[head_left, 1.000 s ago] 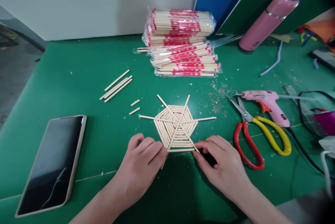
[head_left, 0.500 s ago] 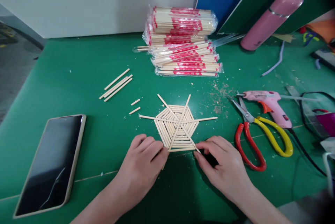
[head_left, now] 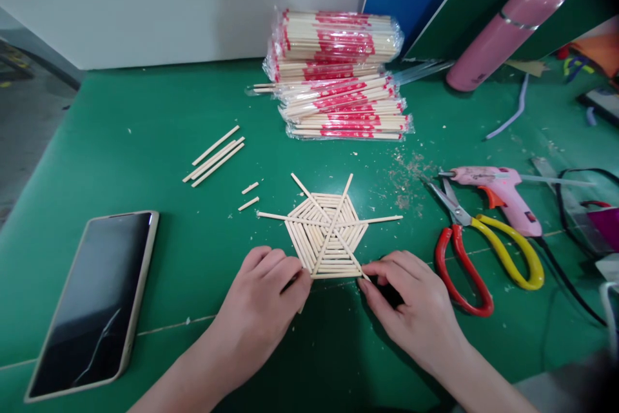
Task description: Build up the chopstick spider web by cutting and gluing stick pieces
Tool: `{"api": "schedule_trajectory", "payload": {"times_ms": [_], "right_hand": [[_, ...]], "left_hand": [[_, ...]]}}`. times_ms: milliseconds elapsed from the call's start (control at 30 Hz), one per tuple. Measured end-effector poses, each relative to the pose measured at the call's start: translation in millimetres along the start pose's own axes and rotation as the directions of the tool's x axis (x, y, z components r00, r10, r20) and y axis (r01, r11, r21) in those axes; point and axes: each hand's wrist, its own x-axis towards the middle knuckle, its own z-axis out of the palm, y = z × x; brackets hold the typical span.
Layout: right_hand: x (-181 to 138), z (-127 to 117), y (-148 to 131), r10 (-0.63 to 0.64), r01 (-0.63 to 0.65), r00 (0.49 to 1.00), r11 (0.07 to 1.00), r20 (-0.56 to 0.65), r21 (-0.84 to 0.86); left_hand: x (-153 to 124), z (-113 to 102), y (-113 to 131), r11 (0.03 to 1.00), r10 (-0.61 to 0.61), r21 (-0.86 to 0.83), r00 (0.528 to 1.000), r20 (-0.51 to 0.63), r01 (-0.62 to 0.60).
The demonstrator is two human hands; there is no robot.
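A flat web of wooden chopsticks (head_left: 329,226) lies on the green table, its crossed spokes joined by rows of shorter stick pieces. At the lower left corner, my left hand (head_left: 271,290) is closed, with thumb and forefinger pinching the web's edge; its fingertips are partly hidden. My right hand (head_left: 411,300) pinches the spoke end at the lower right corner between thumb and forefinger. Between both hands runs the web's near edge stick (head_left: 337,276). Several cut sticks (head_left: 216,158) and two short stubs (head_left: 249,196) lie to the upper left of the web.
Plastic-wrapped chopsticks (head_left: 343,78) are piled at the back. A pink glue gun (head_left: 503,194), scissors (head_left: 467,223) with red and yellow handles, and a pink bottle (head_left: 505,36) stand or lie on the right. A phone (head_left: 91,303) lies on the left. Boards (head_left: 449,20) lean behind.
Both hands stay at the web's lower corners, with hardly any movement. The view has shifted very slightly.
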Motion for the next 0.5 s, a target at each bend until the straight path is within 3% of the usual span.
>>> {"api": "schedule_trajectory", "payload": {"times_ms": [233,500], "right_hand": [[0.5,0.1,-0.9,0.007,-0.007,1.000,1.000,0.004,0.004],[1.1,-0.4,-1.3,-0.006,0.006,1.000,1.000,-0.003,0.000]], "left_hand": [[-0.4,0.2,0.3,1.000,-0.003,-0.014,1.000,-0.001,0.003],[1.8,-3.1,0.7,0.995,0.035,0.090,0.999,0.039,-0.039]]}}
